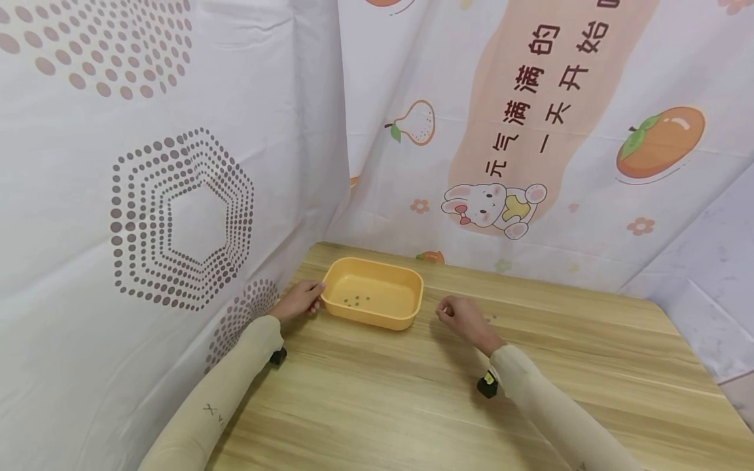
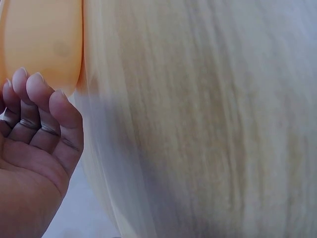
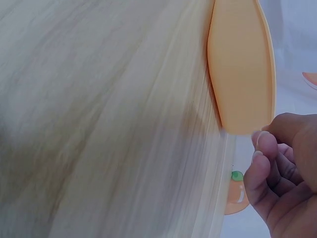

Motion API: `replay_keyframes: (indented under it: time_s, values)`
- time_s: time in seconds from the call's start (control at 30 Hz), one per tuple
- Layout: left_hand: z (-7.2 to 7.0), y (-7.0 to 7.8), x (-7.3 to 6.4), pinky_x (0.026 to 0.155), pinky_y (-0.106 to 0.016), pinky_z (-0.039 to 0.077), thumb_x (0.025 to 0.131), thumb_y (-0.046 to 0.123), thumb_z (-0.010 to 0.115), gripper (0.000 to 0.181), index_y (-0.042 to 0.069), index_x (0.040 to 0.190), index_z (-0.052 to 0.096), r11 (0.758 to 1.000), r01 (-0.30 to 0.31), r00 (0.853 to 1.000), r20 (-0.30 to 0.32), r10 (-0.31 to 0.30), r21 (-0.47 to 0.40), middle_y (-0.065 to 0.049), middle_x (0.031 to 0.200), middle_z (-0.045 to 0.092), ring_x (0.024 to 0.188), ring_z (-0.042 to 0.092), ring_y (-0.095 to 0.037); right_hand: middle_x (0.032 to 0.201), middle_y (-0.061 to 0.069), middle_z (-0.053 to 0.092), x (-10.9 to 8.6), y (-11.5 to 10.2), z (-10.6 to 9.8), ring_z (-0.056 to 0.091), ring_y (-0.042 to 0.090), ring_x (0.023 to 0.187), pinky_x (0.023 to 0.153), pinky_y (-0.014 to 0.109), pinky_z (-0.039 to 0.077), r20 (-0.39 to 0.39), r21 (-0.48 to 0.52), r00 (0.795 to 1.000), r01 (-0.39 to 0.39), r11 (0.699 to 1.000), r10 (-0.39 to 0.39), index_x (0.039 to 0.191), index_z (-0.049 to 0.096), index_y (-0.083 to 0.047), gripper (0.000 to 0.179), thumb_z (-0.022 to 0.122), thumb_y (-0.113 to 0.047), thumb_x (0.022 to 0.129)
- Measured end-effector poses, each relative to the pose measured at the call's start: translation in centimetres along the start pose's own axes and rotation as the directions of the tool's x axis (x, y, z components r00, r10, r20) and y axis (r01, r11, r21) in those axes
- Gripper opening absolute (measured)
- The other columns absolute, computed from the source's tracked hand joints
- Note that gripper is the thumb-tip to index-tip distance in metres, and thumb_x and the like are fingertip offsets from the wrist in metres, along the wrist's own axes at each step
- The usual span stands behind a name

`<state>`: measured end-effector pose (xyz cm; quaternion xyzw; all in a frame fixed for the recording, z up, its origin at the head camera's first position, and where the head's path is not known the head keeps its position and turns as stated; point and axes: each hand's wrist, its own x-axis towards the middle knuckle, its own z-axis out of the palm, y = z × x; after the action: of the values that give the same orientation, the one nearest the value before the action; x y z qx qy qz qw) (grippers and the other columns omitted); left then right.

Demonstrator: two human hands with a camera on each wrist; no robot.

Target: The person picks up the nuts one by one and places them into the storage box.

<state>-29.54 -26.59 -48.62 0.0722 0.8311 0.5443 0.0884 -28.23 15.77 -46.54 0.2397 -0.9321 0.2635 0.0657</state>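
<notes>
A yellow plastic basin (image 1: pixel 372 319) with rounded corners stands toward the back of the wooden table. Several tiny greenish pieces (image 1: pixel 357 304) lie on its floor at the left. My left hand (image 1: pixel 299 299) holds the basin's left rim; in the left wrist view its curled fingers (image 2: pixel 67 111) are right at the yellow wall. To the right of the basin, my right hand (image 1: pixel 465 318) hovers over the table with thumb and forefinger tips together. I cannot tell whether something small is pinched there. Tiny pieces (image 1: pixel 491 318) lie on the table just beyond the right wrist.
The wooden table (image 1: pixel 365 392) reaches back to a printed cloth curtain (image 1: pixel 389 190) with fruit and a rabbit. Another white curtain (image 1: pixel 294 163) hangs close along the left side, beside the left arm. A pale surface (image 1: pixel 701 301) borders the table on the right.
</notes>
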Motion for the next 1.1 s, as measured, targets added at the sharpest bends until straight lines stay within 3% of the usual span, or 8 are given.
replay_keyframes:
  time_s: [0.77,1.1]
  values:
    - [-0.1,-0.1,0.0,0.055,-0.025,0.048,0.114,0.027,0.043,0.038,-0.002,0.096,0.060,1.000,-0.013,1.000,-0.001,0.013,0.024,-0.005,0.072,0.057,0.061,0.053,-0.015,0.066,-0.006,0.059,1.0,-2.4,1.2,0.050,0.007,0.055,0.050,0.022,0.042,0.011,0.071,1.000,0.006,0.997,-0.007,0.092,0.069,-0.006,0.006,0.068,-0.009,0.097]
    - [0.0,-0.1,0.0,0.054,-0.026,0.048,0.114,0.027,0.043,0.038,-0.001,0.094,0.059,1.000,-0.013,1.000,-0.012,0.014,0.025,-0.005,0.071,0.057,0.061,0.053,-0.016,0.069,-0.005,0.060,1.2,-2.9,1.3,0.051,0.008,0.057,0.050,0.023,0.043,0.011,0.097,1.000,-0.025,0.995,0.024,0.093,0.067,-0.008,0.007,0.066,-0.010,0.099]
